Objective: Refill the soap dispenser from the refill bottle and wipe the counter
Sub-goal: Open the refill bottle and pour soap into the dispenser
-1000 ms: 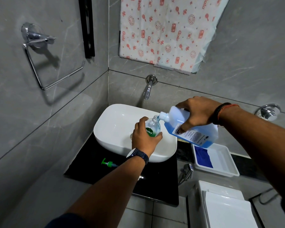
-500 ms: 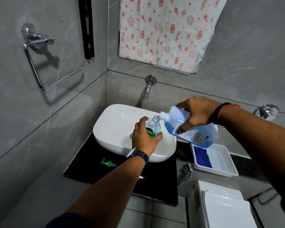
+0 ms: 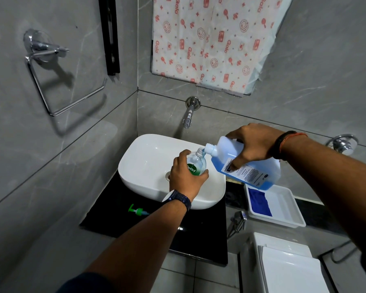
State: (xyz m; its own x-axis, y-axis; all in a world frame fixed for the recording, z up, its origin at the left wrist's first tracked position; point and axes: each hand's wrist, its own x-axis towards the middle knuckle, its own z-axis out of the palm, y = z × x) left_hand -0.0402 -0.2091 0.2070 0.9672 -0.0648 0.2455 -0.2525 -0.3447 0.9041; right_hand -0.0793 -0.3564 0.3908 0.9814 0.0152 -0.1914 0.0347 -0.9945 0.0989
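My left hand [image 3: 185,176] grips the clear soap dispenser bottle [image 3: 197,163] with a green label, held upright and uncapped over the white sink basin [image 3: 148,161]. My right hand [image 3: 249,144] holds the translucent refill bottle [image 3: 249,170] of blue liquid, tipped to the left so its open neck sits over the dispenser's mouth. A thin stream of blue liquid runs between them. The dispenser's green pump head [image 3: 137,211] lies on the black counter [image 3: 118,214] in front of the basin. A blue cloth [image 3: 259,201] lies in a white tray [image 3: 283,210] to the right.
A wall tap [image 3: 188,115] hangs above the basin. A chrome towel ring [image 3: 51,81] is on the left wall and a second chrome valve [image 3: 342,143] on the right wall. A white toilet tank [image 3: 283,263] stands below the tray, with a spray nozzle [image 3: 238,220] beside it.
Both hands and both bottles stay almost still. The refill bottle keeps its tilt over the dispenser's mouth.
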